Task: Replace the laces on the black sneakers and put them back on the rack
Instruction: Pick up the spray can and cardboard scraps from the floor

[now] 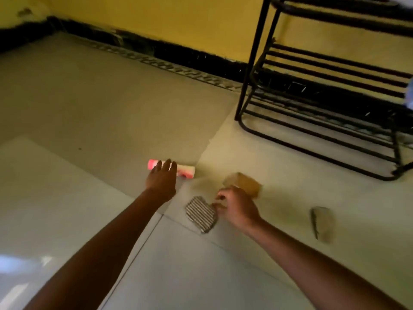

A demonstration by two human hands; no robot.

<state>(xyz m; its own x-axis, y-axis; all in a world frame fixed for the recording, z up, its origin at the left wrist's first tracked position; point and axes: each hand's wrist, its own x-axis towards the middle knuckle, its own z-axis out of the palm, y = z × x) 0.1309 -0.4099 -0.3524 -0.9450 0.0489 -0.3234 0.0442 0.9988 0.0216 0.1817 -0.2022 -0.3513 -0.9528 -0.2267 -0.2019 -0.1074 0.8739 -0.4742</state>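
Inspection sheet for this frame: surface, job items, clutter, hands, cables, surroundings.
Surface: pale tiled floor, glare at lower left.
Job's things: black metal rack at upper right; no sneakers seen; striped pack, possibly laces, on the floor.
Clutter: pink-white tube, brown block, blurred tan object.
Hands: left hand open over the tube, contact unclear; right hand curled at the striped pack's corner, grip unclear.
Cables: nothing seen.
Surroundings: yellow wall, black skirting.

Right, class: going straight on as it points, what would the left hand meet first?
Most likely the pink-and-white roll on the floor: the left hand hovers right at it, though contact is unclear.
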